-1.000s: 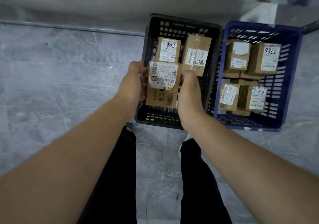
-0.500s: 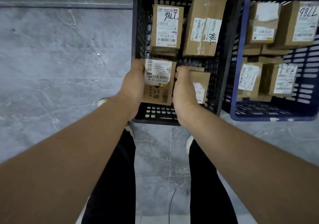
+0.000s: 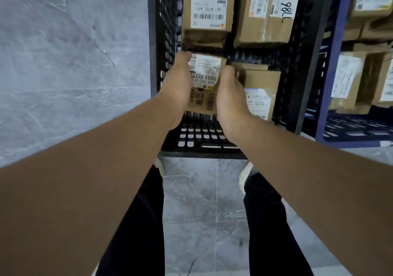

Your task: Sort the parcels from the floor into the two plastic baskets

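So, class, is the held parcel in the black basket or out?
Inside: left hand and right hand hold the parcel between the black basket walls. Touching bottom: cannot tell.

Black basket (image 3: 306, 84) and blue basket (image 3: 331, 62) cut off by top edge, blue also by right; fingers of left hand (image 3: 176, 88) and right hand (image 3: 230, 97) hidden behind held parcel (image 3: 205, 77), label's small print too blurred to read.
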Demonstrator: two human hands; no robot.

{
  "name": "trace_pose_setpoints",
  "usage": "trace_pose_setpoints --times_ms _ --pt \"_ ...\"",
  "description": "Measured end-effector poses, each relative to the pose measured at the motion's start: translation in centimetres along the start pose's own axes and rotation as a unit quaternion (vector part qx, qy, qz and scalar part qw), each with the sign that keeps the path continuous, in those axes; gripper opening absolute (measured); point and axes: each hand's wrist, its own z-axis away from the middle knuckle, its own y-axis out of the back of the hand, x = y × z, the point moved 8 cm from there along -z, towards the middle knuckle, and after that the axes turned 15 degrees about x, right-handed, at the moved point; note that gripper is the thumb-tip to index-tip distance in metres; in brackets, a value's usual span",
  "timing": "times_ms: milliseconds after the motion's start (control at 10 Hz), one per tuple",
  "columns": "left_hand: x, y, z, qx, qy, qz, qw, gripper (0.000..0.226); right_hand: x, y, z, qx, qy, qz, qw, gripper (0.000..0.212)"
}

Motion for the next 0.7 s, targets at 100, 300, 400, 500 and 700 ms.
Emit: trace_pose_setpoints --times_ms 100,300,400,500,700 --pt "-0.8 -0.6 -0.8 -0.011 -0.003 0.002 1.0 0.045 0.5 -0.3 -0.6 0.001 0.01 0.001 1.0 0.058" --pt "-1.6 -0.9 -1.9 -0.023 -0.007 -0.005 1.0 0.046 1.4 -0.8 -1.5 0.0 0.022 -0.01 1.0 0.052" --pt "-1.8 -0.8 -2.1 -0.028 -0.012 -0.013 0.999 0.044 1.5 -0.5 -1.4 -0.004 0.029 -0.01 1.0 0.049" --pt "-0.6 -0.4 -0.3 -0.023 -0.024 -0.037 0.999 0.044 0.8 0.2 -0.6 0.012 0.035 -0.015 0.999 0.043" --pt "3.6 1.0 5.7 -0.073 -0.064 -0.019 0.995 0.039 -2.4 3.0 2.2 0.024 0.004 -0.089 0.996 0.052"
